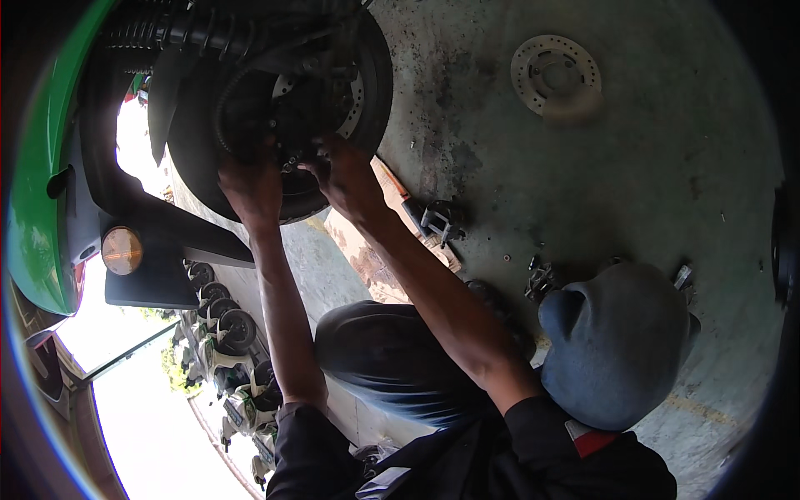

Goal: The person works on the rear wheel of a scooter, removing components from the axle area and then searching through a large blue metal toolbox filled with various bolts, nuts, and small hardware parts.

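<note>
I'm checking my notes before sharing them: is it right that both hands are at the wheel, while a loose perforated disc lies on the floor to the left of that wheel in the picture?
Not quite: the head view shows the loose perforated disc on the floor to the right of the wheel. The left hand and right hand are indeed at the wheel.
</note>
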Tool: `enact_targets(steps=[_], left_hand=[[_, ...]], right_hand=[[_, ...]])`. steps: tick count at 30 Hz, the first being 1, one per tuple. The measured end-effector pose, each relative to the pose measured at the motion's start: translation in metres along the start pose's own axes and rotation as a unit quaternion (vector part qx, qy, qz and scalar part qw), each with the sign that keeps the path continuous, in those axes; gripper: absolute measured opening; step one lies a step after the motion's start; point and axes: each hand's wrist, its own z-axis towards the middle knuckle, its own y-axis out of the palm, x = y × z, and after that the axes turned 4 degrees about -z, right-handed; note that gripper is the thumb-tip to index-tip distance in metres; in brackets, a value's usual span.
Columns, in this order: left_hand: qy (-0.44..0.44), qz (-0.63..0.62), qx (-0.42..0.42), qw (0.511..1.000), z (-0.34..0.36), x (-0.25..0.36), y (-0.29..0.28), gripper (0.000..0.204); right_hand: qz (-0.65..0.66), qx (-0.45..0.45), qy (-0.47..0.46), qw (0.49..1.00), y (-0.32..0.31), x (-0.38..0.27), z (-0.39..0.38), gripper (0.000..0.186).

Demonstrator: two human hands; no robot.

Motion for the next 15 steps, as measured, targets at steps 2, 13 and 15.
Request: enact_targets(steps=[2,13,15], left_hand=[[0.021,-0.007,0.044,0.999,-0.004,-0.001,0.007,0.03],[0.035,-0.059,0.039,0.997,-0.014,-0.002,0.012,0.038],[0.01,-0.065,0.053,0.996,-0.017,-0.022,0.007,0.041]], right_hand=[[0.004,-0.003,-0.008,1.0,0.0,0.003,0.002,0.036],[-0.239,-0.108,-0.026,0.965,-0.031,-0.042,-0.013,0.021],[-0.239,-0.151,-0.072,0.957,-0.058,-0.102,0.012,0.023]])
